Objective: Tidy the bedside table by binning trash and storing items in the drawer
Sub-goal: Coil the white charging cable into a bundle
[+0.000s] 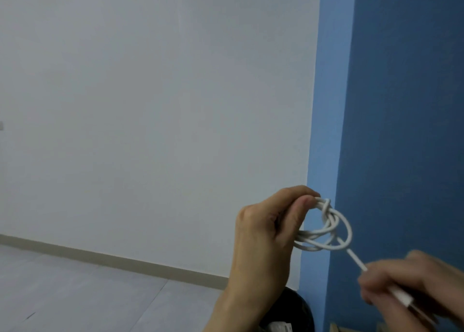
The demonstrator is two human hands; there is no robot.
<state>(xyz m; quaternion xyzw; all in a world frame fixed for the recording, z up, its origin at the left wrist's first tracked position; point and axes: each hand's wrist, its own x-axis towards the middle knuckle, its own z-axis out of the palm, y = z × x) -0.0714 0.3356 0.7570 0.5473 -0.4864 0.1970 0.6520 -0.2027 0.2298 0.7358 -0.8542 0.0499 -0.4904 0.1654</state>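
Observation:
A white charging cable is wound into a small coil of several loops, held up in front of the wall. My left hand pinches the coil between thumb and fingers at its left side. One strand runs down and right out of the coil into my right hand, which is blurred and grips the cable's plug end. The bedside table top and its drawer are out of view.
A black round bin with white trash inside sits on the floor below my left wrist. A pale wall fills the left, a blue wall the right. A strip of light wood shows at the bottom right.

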